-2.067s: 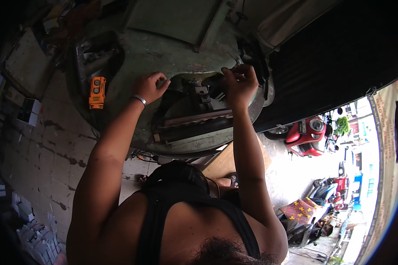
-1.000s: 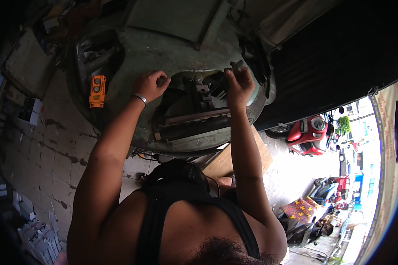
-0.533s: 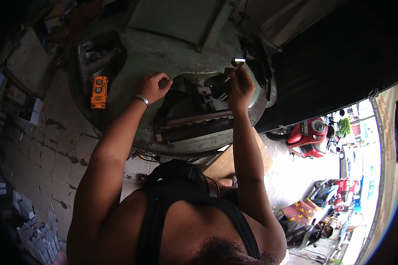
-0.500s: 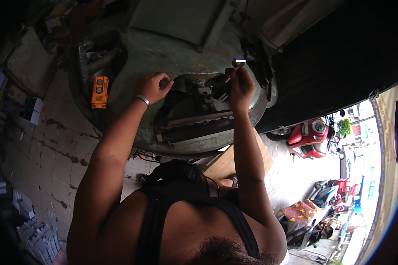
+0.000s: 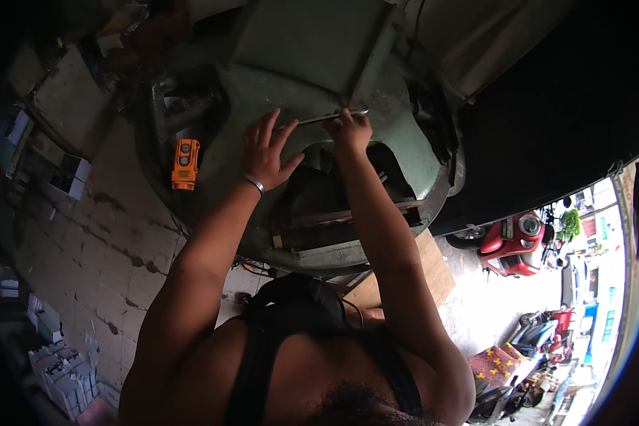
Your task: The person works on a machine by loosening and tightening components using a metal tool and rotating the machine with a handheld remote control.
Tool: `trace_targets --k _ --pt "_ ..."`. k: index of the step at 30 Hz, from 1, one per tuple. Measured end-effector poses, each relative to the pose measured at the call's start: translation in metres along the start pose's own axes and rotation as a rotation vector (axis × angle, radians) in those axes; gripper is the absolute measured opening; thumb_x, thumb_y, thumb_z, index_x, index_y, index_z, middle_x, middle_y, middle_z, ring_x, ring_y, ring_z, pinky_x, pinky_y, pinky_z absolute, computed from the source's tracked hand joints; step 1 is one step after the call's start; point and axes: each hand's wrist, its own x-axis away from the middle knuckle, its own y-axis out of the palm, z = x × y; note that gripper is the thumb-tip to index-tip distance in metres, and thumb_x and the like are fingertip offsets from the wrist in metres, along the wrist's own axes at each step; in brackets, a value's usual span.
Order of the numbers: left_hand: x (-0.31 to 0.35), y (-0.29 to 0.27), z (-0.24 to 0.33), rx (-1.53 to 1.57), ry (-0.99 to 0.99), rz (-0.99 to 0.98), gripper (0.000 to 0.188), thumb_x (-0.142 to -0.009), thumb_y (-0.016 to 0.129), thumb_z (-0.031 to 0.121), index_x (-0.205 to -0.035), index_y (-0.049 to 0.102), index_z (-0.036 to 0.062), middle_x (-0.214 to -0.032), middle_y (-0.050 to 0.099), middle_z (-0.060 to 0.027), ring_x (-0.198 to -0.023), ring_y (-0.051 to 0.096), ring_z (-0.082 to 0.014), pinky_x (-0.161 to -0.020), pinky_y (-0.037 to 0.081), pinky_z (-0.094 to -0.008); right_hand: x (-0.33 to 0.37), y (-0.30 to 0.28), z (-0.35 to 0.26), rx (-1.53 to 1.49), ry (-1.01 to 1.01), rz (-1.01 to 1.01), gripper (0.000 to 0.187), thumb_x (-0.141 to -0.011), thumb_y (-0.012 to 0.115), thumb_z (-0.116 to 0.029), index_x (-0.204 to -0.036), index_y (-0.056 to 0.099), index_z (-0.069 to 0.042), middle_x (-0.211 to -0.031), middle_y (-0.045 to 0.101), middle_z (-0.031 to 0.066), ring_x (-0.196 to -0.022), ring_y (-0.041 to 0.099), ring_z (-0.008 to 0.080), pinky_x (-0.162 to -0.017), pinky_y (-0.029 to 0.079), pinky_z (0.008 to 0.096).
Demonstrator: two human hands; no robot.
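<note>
A slim metal wrench [image 5: 316,118] with a shiny, broader end lies roughly crosswise over the green metal machine [image 5: 291,92]. Around it, near that shiny end, the fingers of my right hand [image 5: 351,133] are closed. My left hand [image 5: 266,153] has its fingers spread over the machine top, its fingertips close to the wrench's thin left end; whether they touch is unclear. Below my right hand, a dark opening [image 5: 309,195] in the machine holds metal parts, which my right forearm partly hides.
An orange control box [image 5: 184,165] with two round buttons sits at the machine's left edge. Stacks of paper [image 5: 62,376] stand on the tiled floor at lower left. A wooden board [image 5: 433,270] leans below the machine. A red motorbike [image 5: 511,245] is parked at right.
My right hand has moved left and inward from the machine's right side, bringing the wrench crosswise. My left hand has opened from curled fingers and reached toward it. The whole view has shifted slightly.
</note>
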Motion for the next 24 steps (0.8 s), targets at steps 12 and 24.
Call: trace_targets --k 12,24 --pt "0.011 0.025 -0.017 -0.11 -0.242 -0.128 0.074 -0.095 0.059 0.058 -0.152 0.047 0.0126 -0.156 0.046 -0.0077 -0.152 0.029 -0.033 -0.12 0.01 -0.072 0.172 0.025 -0.193 0.373 -1.036 -0.212 0.035 -0.103 0.059 -0.018 -0.129 0.062 0.004 -0.116 0.069 0.0149 -0.102 0.069 0.023 -0.087 0.056 0.0342" --pt "0.016 0.019 -0.014 -0.12 -0.181 -0.082 0.07 -0.095 0.059 0.059 -0.149 0.051 0.0156 -0.158 0.042 -0.007 -0.154 0.025 -0.0321 -0.12 0.004 -0.0726 0.236 -0.013 -0.212 0.599 -1.63 -0.399 0.032 -0.1 0.062 -0.017 -0.127 0.062 0.0 -0.104 0.066 0.011 -0.09 0.066 0.0206 -0.077 0.054 0.0322"
